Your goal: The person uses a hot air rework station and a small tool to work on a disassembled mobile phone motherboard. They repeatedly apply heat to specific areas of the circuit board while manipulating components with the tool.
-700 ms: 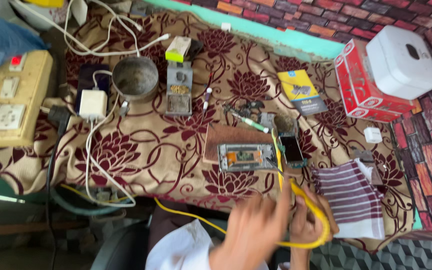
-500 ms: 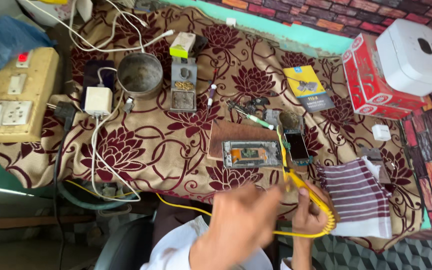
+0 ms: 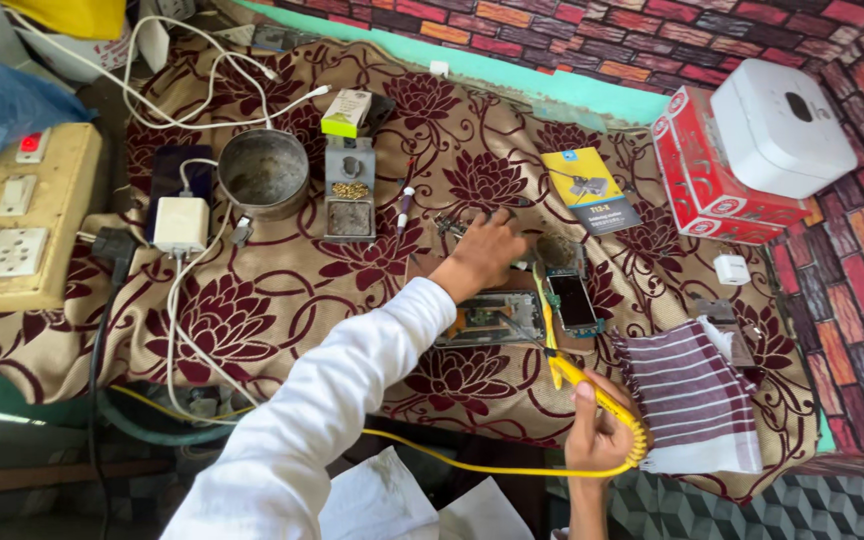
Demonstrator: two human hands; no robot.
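My left hand, in a white sleeve, reaches across the floral cloth and rests its fingers on small tools lying beyond an opened phone; whether it grips one is hidden. My right hand is shut on a yellow soldering iron with a yellow cord, held near the table's front edge with its tip pointing up toward the opened phone. A small phone part with a dark screen lies just right of the opened phone.
A metal bowl, a soldering stand with brass wool, a white charger and a switchboard sit left. A striped cloth, a red box under a white device and a blue packet lie right.
My left hand has moved from the front edge beside the right hand forward across the table to the tools beyond the phone. The right hand keeps hold of the soldering iron.
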